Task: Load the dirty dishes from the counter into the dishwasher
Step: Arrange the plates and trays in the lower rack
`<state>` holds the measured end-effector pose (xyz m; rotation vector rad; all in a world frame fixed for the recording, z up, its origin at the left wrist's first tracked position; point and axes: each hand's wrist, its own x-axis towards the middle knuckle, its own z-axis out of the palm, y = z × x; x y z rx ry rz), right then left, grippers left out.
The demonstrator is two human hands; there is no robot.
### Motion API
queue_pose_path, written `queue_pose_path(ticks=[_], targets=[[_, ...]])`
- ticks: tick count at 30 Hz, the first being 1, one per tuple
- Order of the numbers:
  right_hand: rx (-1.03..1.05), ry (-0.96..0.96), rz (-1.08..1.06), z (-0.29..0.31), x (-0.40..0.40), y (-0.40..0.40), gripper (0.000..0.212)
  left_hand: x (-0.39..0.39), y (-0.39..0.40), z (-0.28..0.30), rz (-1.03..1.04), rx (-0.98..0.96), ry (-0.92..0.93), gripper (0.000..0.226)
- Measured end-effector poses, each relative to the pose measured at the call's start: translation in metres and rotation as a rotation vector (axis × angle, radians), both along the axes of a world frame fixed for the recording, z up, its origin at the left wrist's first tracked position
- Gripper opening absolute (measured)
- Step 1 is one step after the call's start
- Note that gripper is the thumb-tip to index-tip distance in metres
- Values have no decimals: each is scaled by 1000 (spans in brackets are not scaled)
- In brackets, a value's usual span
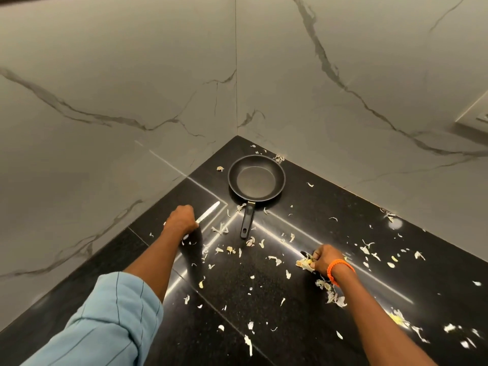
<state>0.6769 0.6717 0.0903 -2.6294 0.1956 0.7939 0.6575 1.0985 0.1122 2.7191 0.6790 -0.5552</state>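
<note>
While the pan [256,182] sits empty, left hand [182,220] grips a knife [208,215], right hand [323,260] pinches peels [303,264].

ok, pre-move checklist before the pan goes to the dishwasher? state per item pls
1. Left hand free for the pan: not ok, it grips a knife, blade pointing toward the pan.
2. Right hand free: not ok, it holds a clump of peel scraps.
3. Frying pan upright and empty: ok, it sits in the counter corner.
4. Pan handle reachable: ok, it points toward the person, nothing on it.
5. Black counter clean: not ok, peel bits all over it.
6. Dishwasher open and ready: cannot tell, out of view.
</note>
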Motion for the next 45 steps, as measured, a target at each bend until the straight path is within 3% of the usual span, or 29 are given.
queue_pose_path(ticks=[8,11,13,16,18,22,25,28,31,35,45], targets=[[91,-41,-75,-6,-6,-4,18,-7,-19,-3,-165,-35,129,23],[134,-57,-71,-5,-9,-8,16,-15,-28,-1,-169,-44,93,9],[157,-117,-93,0,-17,-11,19,-21,-35,0,-131,-92,51,12],[180,-360,-132,6,-35,-19,21,-28,-47,12,-53,-195,-79,11],[98,-453,-57,10,-48,-28,19,-31,-57,23,21,-305,-185,12],[-43,-388,49,7,-65,-54,12,-39,-89,46,129,-547,-291,17],[16,-377,19,11,-69,-72,19,-48,-121,64,118,-665,-352,17],[119,-436,16,25,-75,-90,25,-57,-158,75,59,-658,-428,10],[232,-576,-78,41,-83,-111,14,-64,-197,84,12,-635,-504,11],[332,-703,-234,59,-89,-147,9,-72,-264,101,20,-857,-546,12],[575,-622,-521,112,-144,-253,15,-92,-440,119,226,-1359,-557,15]])
